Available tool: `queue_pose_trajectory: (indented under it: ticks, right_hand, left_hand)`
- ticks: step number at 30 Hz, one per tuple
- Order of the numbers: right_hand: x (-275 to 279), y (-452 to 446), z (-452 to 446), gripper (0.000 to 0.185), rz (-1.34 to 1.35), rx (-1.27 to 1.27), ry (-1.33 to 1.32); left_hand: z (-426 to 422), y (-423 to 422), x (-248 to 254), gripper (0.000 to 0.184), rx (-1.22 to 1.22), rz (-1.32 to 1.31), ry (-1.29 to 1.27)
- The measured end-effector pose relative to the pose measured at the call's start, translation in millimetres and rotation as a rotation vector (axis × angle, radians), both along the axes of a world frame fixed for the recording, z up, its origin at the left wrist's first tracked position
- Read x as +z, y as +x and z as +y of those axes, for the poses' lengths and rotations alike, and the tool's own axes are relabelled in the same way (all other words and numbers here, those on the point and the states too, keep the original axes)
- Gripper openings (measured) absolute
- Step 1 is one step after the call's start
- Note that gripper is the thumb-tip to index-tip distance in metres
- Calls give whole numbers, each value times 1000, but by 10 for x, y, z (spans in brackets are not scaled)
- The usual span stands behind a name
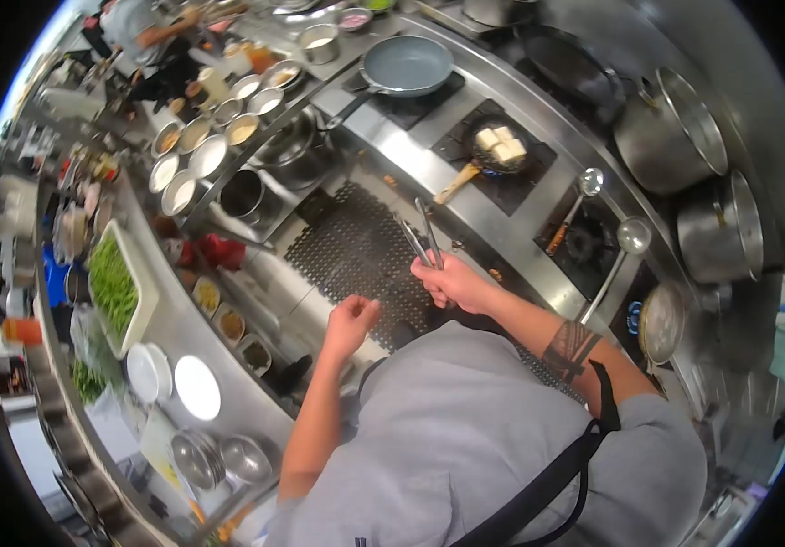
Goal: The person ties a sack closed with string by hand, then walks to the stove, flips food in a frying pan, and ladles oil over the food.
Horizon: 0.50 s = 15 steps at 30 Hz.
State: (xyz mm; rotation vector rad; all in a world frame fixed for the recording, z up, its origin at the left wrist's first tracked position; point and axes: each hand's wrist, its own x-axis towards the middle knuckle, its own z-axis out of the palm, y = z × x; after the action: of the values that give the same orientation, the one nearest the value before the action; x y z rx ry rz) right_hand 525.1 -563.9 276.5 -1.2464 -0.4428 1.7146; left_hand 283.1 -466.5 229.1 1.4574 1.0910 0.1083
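My right hand [447, 280] is closed around a pair of metal tongs [423, 235], whose two arms stand apart and point away from me over the floor mat. Lower and to the left, my left hand [353, 325] hangs in the air with its fingers curled in; nothing shows in it. Ahead of the tongs, on the stove, sits a small frying pan with a wooden handle [458, 183]. Several pale white blocks [500, 144] lie in that pan, and a bit of blue flame shows beneath it. Neither hand touches the pan.
A larger grey-blue frying pan [408, 66] rests farther back on the stove. Two ladles [633, 236] [590, 182] lie by the right burner, near big pots [671, 132]. Along the left counter stand a tub of greens [142, 292], white plates [197, 388] and metal bowls [245, 459]. Another person [142, 36] works at the far left.
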Motion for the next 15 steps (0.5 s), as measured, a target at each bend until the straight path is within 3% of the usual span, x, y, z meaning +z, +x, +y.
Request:
queue_pose_trajectory:
  ticks: [2,5,6,8,11,14,15]
  right_hand:
    - [14,138,-190,37,-321,-52,-75]
    - [-381,380,-484,42,-467,-52,-147]
    - [-482,454,-578,42,-477,-56,-170]
    - [-612,658,-734,51,-681,121,-251]
    - [-799,866,-943,58,-940,188,-205]
    - [-416,1052,-730,56,-823,106,-405]
    - [-552,1120,-778,52,-903,62,-403]
  left_hand:
    - [86,267,-320,26,-81,21,21]
    - [290,594,-1081,27,-406,123,129]
    - [360,701,-1256,37,-422,164,84]
    - [548,979,-1368,38,-538,314,145]
    - [736,1330,-1831,38,-528,373,75]
    - [863,1572,-1910,37,-475,371,160]
    - [893,1665,-1911,37,-418,327,144]
